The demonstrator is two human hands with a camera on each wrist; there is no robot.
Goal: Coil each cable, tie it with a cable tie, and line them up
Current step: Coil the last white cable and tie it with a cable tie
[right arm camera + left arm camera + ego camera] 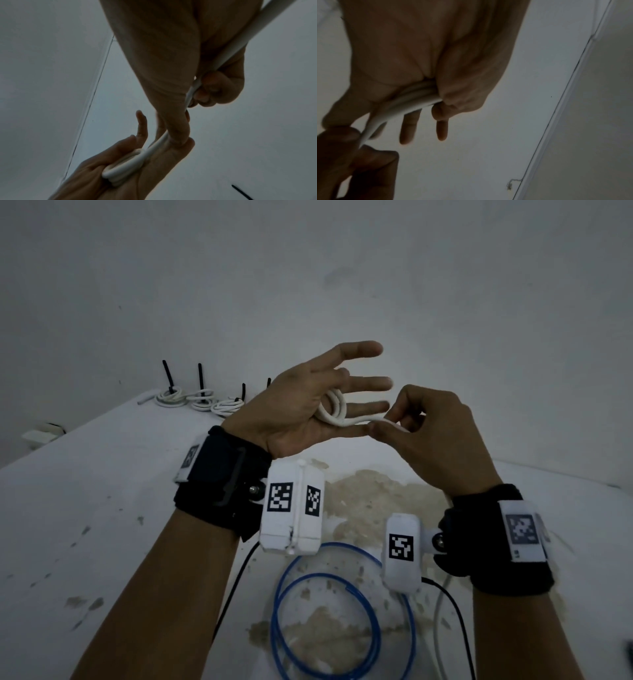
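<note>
My left hand (308, 412) is raised above the table with the palm toward me and the fingers straight and spread. A white cable (334, 405) is wound in a few loops around those fingers and lies across the palm (154, 169). The loops (123, 171) show plainly in the right wrist view. My right hand (387, 424) pinches the free run of the same cable (368, 129) between thumb and forefinger, just off the left fingertips. The rest of the cable (283, 27) runs back through the right palm and trails down to the table (438, 628).
Three tied white coils (202, 402) with upright black cable ties (200, 378) stand in a row at the table's back left by the wall. A loose blue cable (342, 611) lies in loops on the stained table (102, 508) under my wrists. A small white object (37, 436) lies beyond the table's left edge.
</note>
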